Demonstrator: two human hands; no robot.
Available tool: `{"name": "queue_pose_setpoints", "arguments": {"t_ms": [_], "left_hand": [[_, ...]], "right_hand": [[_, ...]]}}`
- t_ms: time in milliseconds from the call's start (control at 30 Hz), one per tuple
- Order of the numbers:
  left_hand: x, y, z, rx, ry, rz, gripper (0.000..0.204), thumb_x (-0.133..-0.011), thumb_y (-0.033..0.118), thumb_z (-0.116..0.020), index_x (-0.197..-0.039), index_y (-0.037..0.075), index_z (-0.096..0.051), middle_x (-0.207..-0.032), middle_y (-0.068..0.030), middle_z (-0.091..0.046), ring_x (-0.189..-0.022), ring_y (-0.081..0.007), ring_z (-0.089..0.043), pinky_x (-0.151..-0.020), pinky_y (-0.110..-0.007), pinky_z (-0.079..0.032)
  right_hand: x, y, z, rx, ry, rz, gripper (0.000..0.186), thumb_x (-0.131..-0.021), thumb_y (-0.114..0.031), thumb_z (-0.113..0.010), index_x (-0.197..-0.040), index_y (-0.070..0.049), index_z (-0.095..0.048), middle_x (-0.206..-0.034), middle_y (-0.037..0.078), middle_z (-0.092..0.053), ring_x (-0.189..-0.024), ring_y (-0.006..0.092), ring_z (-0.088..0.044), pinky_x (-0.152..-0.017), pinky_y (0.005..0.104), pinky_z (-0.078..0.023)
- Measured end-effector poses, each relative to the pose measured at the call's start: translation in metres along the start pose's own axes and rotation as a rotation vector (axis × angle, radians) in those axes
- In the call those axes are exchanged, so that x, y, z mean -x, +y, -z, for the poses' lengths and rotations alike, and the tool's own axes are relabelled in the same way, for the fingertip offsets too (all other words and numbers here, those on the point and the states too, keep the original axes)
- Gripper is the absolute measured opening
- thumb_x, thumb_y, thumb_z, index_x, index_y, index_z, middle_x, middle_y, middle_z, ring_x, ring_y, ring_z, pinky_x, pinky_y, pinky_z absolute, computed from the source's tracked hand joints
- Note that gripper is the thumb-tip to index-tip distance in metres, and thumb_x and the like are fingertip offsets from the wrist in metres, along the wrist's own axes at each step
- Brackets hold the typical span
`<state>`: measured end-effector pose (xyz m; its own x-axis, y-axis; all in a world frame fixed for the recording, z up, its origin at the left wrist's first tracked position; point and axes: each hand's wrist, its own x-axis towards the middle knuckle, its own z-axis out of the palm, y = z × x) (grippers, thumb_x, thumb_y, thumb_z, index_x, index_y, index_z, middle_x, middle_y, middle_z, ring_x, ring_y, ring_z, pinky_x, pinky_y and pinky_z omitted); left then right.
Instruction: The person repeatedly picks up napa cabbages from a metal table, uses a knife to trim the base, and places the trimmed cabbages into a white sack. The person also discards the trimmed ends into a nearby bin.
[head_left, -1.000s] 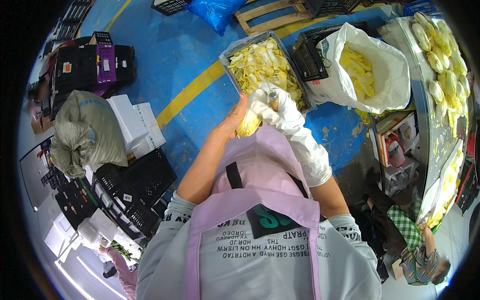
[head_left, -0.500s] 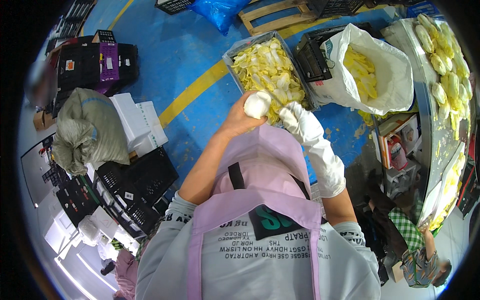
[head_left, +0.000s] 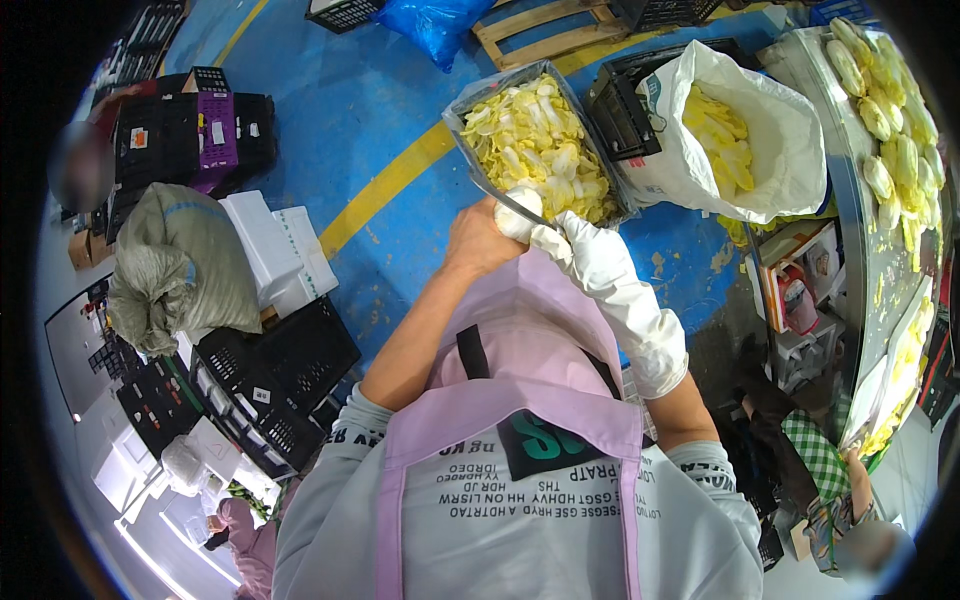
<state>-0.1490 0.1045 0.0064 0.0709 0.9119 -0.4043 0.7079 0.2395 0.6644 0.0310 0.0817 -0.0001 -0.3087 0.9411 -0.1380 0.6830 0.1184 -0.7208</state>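
My bare left hand [head_left: 482, 238] is closed around a pale, rounded cabbage heart [head_left: 518, 208], held just before the near edge of a crate of leaves. My right hand [head_left: 598, 250], in a long white glove, is closed on a knife whose handle the fingers hide. Its thin grey blade [head_left: 540, 219] lies across the cabbage heart, and the gloved fingertips come right up beside it. Beyond both hands, the lined crate [head_left: 622, 190] is heaped with loose yellow and white cabbage leaves [head_left: 540, 135].
Right of the crate stands a big white sack [head_left: 790, 150] with yellow leaves inside, beside a black crate [head_left: 622, 110]. A metal table [head_left: 855, 240] at far right bears several cabbages [head_left: 900, 150]. Left are a tied sack [head_left: 180, 265], white foam boxes [head_left: 265, 240] and black crates [head_left: 290, 350].
My gloved right hand has come left and in to the cabbage heart, bringing the knife onto it. My left hand has turned slightly, still gripping the cabbage heart.
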Motion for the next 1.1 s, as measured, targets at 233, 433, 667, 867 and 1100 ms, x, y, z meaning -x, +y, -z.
{"name": "queue_pose_setpoints", "arguments": {"t_ms": [233, 433, 667, 867, 1100], "left_hand": [[0.005, -0.001, 0.001, -0.049, -0.01, 0.04, 0.048, -0.057, 0.025, -0.076, -0.098, 0.004, -0.062, -0.091, -0.0144, -0.066, -0.08, -0.0268, -0.065, -0.07, -0.034, -0.051], [0.004, 0.012, 0.005, 0.216, 0.228, -0.179, 0.043, -0.059, 0.021, -0.073, -0.096, 0.003, -0.061, -0.087, -0.0141, -0.065, -0.078, -0.0237, -0.065, -0.069, -0.033, -0.05], [0.001, 0.006, 0.001, -0.006, 0.127, 0.023, 0.047, -0.058, 0.025, -0.075, -0.098, 0.006, -0.061, -0.089, -0.0147, -0.065, -0.082, -0.0281, -0.064, -0.071, -0.035, -0.051], [0.002, 0.012, 0.005, -0.067, 0.074, 0.01, 0.052, -0.058, 0.031, -0.074, -0.105, 0.011, -0.06, -0.092, -0.014, -0.064, -0.085, -0.0303, -0.062, -0.074, -0.038, -0.05], [0.003, 0.011, 0.0, -0.053, 0.083, -0.006, 0.048, -0.058, 0.031, -0.074, -0.1, 0.011, -0.062, -0.091, -0.0134, -0.065, -0.084, -0.0307, -0.062, -0.072, -0.038, -0.05]], "right_hand": [[-0.004, 0.02, -0.012, -0.081, 0.031, 0.024, 0.037, -0.085, -0.042, -0.053, -0.09, -0.006, -0.058, -0.067, 0.017, -0.059, -0.061, 0.0335, -0.059, -0.054, 0.0416, -0.046], [0.017, 0.101, -0.035, -0.114, 0.003, -0.118, 0.045, -0.089, -0.041, -0.047, -0.104, 0.0, -0.057, -0.082, 0.021, -0.062, -0.077, 0.035, -0.061, -0.064, 0.0382, -0.047], [-0.004, 0.0, 0.004, -0.262, -0.098, -0.089, 0.03, -0.086, -0.036, -0.055, -0.09, -0.007, -0.06, -0.075, 0.012, -0.063, -0.066, 0.031, -0.06, -0.056, 0.0372, -0.047], [-0.003, -0.004, 0.005, -0.053, 0.063, 0.116, 0.027, -0.083, -0.035, -0.059, -0.085, -0.008, -0.059, -0.068, 0.01, -0.061, -0.058, 0.0304, -0.059, -0.049, 0.0372, -0.046], [0.0, 0.0, -0.001, -0.075, 0.117, 0.122, 0.028, -0.083, -0.036, -0.059, -0.081, -0.008, -0.058, -0.065, 0.01, -0.059, -0.056, 0.0304, -0.058, -0.049, 0.0375, -0.045]]}}
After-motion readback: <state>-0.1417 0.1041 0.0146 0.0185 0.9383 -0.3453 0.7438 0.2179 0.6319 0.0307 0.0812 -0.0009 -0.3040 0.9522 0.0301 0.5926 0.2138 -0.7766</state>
